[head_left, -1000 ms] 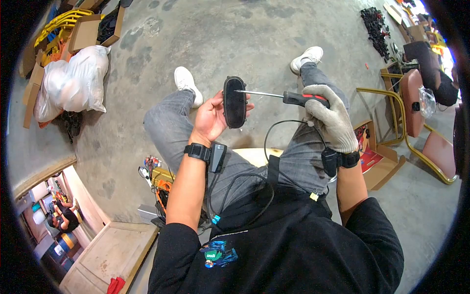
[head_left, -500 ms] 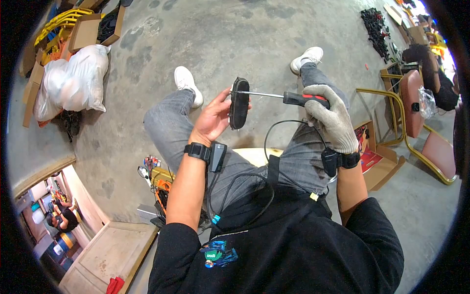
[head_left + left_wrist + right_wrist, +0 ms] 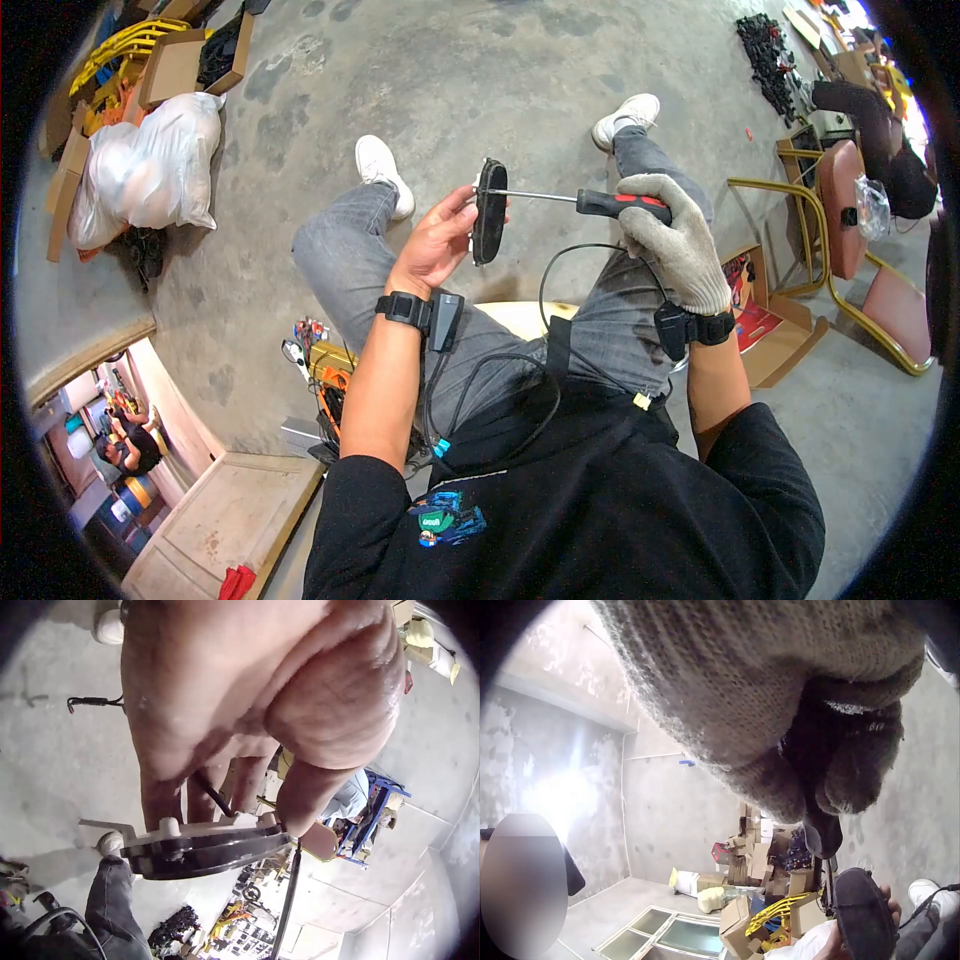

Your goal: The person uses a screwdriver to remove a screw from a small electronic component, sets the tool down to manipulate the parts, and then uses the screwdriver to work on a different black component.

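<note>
My bare left hand [image 3: 438, 246] holds an oval black part [image 3: 489, 212] between thumb and fingers, stood nearly on edge. In the left wrist view the part [image 3: 210, 851] shows a glossy black rim and a pale back with small knobs. My right hand [image 3: 672, 240], in a knitted glove, grips a screwdriver [image 3: 600, 203] by its black and red handle. The metal shaft points left, its tip right at the upper end of the oval part. In the right wrist view, gloved fingers wrap the handle [image 3: 823, 834], and the black face of the part [image 3: 864, 911] appears beyond it.
A black cable [image 3: 545, 285] loops across my lap between the wrist devices. White plastic bags [image 3: 150, 165] lie at the left. An open cardboard box [image 3: 785, 340] and chairs [image 3: 845, 210] stand at the right. Tools [image 3: 325, 375] sit beside my left leg.
My left hand has turned the oval part from face-up to nearly edge-on, shifting it slightly right. The screwdriver and right hand have barely moved.
</note>
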`<move>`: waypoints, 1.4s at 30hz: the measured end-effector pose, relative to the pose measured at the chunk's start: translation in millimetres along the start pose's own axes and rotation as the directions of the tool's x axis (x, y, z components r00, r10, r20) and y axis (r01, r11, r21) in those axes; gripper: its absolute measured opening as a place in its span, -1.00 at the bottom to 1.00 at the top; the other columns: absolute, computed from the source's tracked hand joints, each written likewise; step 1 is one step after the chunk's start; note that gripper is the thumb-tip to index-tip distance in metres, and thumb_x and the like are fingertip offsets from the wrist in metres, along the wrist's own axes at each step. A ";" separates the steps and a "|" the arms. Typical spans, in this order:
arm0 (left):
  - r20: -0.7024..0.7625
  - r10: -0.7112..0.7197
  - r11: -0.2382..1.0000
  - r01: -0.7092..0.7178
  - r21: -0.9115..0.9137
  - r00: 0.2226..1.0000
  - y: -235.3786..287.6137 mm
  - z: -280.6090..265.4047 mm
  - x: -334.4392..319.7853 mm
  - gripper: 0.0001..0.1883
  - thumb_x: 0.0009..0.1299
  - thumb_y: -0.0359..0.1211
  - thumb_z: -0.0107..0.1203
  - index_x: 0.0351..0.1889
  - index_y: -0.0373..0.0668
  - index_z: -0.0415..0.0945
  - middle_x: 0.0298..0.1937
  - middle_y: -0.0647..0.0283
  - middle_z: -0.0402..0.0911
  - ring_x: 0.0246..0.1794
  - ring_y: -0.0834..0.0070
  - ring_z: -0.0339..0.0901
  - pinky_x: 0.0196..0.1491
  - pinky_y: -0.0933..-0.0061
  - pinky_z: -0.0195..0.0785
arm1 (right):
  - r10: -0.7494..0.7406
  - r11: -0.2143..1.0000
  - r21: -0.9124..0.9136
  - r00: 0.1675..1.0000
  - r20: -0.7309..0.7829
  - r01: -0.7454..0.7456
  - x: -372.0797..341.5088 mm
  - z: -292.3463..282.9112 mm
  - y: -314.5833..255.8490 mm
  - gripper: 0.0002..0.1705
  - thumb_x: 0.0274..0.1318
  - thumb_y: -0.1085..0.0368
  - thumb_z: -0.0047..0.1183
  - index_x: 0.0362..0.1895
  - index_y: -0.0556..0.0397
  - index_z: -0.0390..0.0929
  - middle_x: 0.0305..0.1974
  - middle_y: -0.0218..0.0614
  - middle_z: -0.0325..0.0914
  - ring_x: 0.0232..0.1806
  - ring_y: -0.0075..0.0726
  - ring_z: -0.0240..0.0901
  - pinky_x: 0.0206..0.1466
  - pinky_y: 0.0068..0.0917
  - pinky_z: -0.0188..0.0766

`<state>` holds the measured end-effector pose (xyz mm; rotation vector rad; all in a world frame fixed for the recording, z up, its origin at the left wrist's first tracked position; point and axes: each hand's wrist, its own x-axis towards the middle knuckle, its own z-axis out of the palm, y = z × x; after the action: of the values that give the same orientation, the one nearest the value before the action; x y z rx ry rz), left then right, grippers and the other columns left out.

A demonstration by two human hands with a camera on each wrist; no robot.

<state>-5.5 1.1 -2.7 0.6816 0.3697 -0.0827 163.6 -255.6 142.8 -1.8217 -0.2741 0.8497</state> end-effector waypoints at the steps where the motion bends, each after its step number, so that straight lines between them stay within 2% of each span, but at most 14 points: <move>1: 0.004 0.004 1.000 -0.005 0.020 1.000 -0.2 0.1 0.2 -0.45 0.58 -0.30 0.06 0.49 -0.24 0.23 0.32 -0.01 0.53 0.31 0.18 0.54 0.32 0.23 0.43 | -0.005 1.000 -0.004 1.000 0.000 0.005 0.2 0.0 0.5 -0.60 0.14 0.25 0.20 0.06 0.13 0.58 -0.36 -0.44 0.50 -0.40 -0.60 0.40 -0.28 -0.57 0.38; 13: -0.026 0.005 0.997 -0.003 0.079 1.000 -0.1 1.3 -1.5 -0.48 0.57 -0.28 0.10 0.43 -0.26 0.32 0.24 0.08 0.60 0.19 0.32 0.62 0.23 0.32 0.49 | -0.024 0.998 -0.056 1.000 0.003 0.024 -0.2 0.0 2.2 -0.59 0.11 0.28 0.22 0.06 0.12 0.58 -0.32 -0.44 0.51 -0.35 -0.61 0.39 -0.24 -0.58 0.37; 20: -0.033 -0.034 0.992 0.038 0.116 0.999 0.5 -1.0 -1.3 -0.46 0.54 -0.25 0.15 0.41 -0.26 0.33 0.19 0.04 0.63 0.17 0.28 0.63 0.19 0.28 0.52 | -0.108 0.981 -0.161 0.994 0.010 0.108 -2.8 0.6 -0.2 -0.59 0.10 0.31 0.21 0.07 0.10 0.58 -0.29 -0.46 0.50 -0.32 -0.62 0.37 -0.20 -0.59 0.36; 26: -0.087 -0.004 0.992 0.014 0.123 0.996 -2.9 -0.5 -0.8 -0.46 0.55 -0.26 0.14 0.41 -0.28 0.30 0.19 0.04 0.61 0.15 0.25 0.63 0.16 0.26 0.54 | -0.041 0.999 -0.031 0.999 0.017 0.041 -1.9 -1.6 1.2 -0.61 0.16 0.32 0.20 0.08 0.15 0.57 -0.30 -0.44 0.50 -0.33 -0.62 0.39 -0.24 -0.60 0.36; 28: -0.075 -0.023 0.989 0.034 0.142 0.997 -0.9 -3.5 -1.5 -0.45 0.55 -0.26 0.15 0.42 -0.29 0.29 0.20 0.05 0.60 0.17 0.25 0.63 0.16 0.26 0.54 | 0.066 0.997 0.049 0.998 -0.002 -0.066 0.2 -2.2 2.2 -0.58 0.19 0.32 0.20 0.12 0.17 0.53 -0.31 -0.40 0.51 -0.33 -0.61 0.41 -0.25 -0.58 0.38; 29: -0.075 -0.041 0.986 0.052 0.161 0.996 -0.7 -2.7 -1.3 -0.44 0.55 -0.26 0.15 0.42 -0.29 0.28 0.21 0.06 0.59 0.18 0.26 0.62 0.17 0.27 0.54 | 0.063 0.997 0.046 0.998 -0.010 -0.063 0.0 -1.9 3.8 -0.58 0.19 0.32 0.20 0.12 0.17 0.53 -0.31 -0.40 0.51 -0.33 -0.61 0.41 -0.25 -0.58 0.38; 31: -0.089 -0.025 0.987 0.039 0.158 0.996 -2.7 -0.3 -1.0 -0.43 0.54 -0.26 0.17 0.42 -0.30 0.28 0.18 0.08 0.60 0.18 0.27 0.62 0.16 0.29 0.55 | 0.006 1.000 0.008 1.000 -0.028 -0.005 -1.0 0.6 10.4 -0.53 0.20 0.30 0.20 0.18 0.17 0.49 -0.30 -0.38 0.53 -0.33 -0.59 0.43 -0.24 -0.57 0.40; 32: -0.098 -0.021 0.988 0.036 0.153 0.995 -3.0 -0.5 -1.1 -0.43 0.54 -0.26 0.17 0.42 -0.30 0.29 0.17 0.09 0.61 0.17 0.27 0.62 0.16 0.30 0.55 | -0.127 0.991 -0.046 0.991 -0.048 0.125 -0.3 2.8 14.7 -0.49 0.22 0.29 0.20 0.22 0.16 0.44 -0.31 -0.38 0.52 -0.34 -0.57 0.44 -0.23 -0.56 0.41; 33: -0.108 -0.016 0.988 0.032 0.148 0.994 -2.9 -0.7 -0.9 -0.44 0.53 -0.26 0.17 0.41 -0.30 0.29 0.16 0.09 0.61 0.17 0.27 0.63 0.15 0.31 0.55 | -0.129 0.991 -0.048 0.990 -0.052 0.127 -0.9 1.7 14.8 -0.49 0.22 0.29 0.20 0.22 0.16 0.44 -0.31 -0.38 0.52 -0.34 -0.57 0.44 -0.23 -0.56 0.41; 36: -0.094 -0.007 0.988 0.021 0.154 0.996 -4.1 -2.6 -1.0 -0.44 0.53 -0.25 0.19 0.39 -0.30 0.30 0.17 0.10 0.61 0.15 0.29 0.64 0.13 0.33 0.56 | -0.111 0.988 -0.111 0.994 -0.022 0.108 -1.0 -1.9 13.8 -0.46 0.22 0.27 0.22 0.24 0.16 0.42 -0.29 -0.37 0.52 -0.31 -0.56 0.45 -0.22 -0.55 0.43; 38: -0.087 -0.032 0.983 0.047 0.176 0.996 -0.7 -2.8 -1.1 -0.43 0.52 -0.23 0.20 0.39 -0.28 0.32 0.18 0.12 0.61 0.13 0.31 0.65 0.12 0.36 0.56 | 0.058 0.998 0.035 0.998 0.005 -0.058 5.9 -5.3 21.4 -0.43 0.21 0.26 0.24 0.26 0.15 0.40 -0.24 -0.35 0.53 -0.27 -0.54 0.47 -0.19 -0.52 0.46; 41: -0.121 -0.015 0.981 0.038 0.190 0.993 0.5 4.3 -2.5 -0.44 0.52 -0.22 0.19 0.39 -0.26 0.33 0.20 0.15 0.61 0.13 0.32 0.65 0.12 0.39 0.55 | 0.063 0.998 0.016 0.998 -0.002 -0.063 1.7 -2.1 17.8 -0.44 0.23 0.24 0.23 0.25 0.16 0.40 -0.23 -0.35 0.53 -0.29 -0.56 0.47 -0.21 -0.52 0.46; 42: -0.125 -0.014 0.983 0.037 0.178 0.992 -2.3 0.0 -2.0 -0.46 0.53 -0.22 0.18 0.39 -0.24 0.33 0.20 0.16 0.61 0.13 0.33 0.65 0.12 0.39 0.55 | -0.056 0.995 -0.090 0.998 -0.019 0.054 0.1 -1.1 19.5 -0.45 0.24 0.22 0.22 0.25 0.16 0.40 -0.23 -0.34 0.52 -0.32 -0.55 0.47 -0.22 -0.52 0.45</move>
<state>-7.8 -0.8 -3.4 0.8637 0.4938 -0.0996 160.5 -264.5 125.6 -1.8962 -0.3518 0.7898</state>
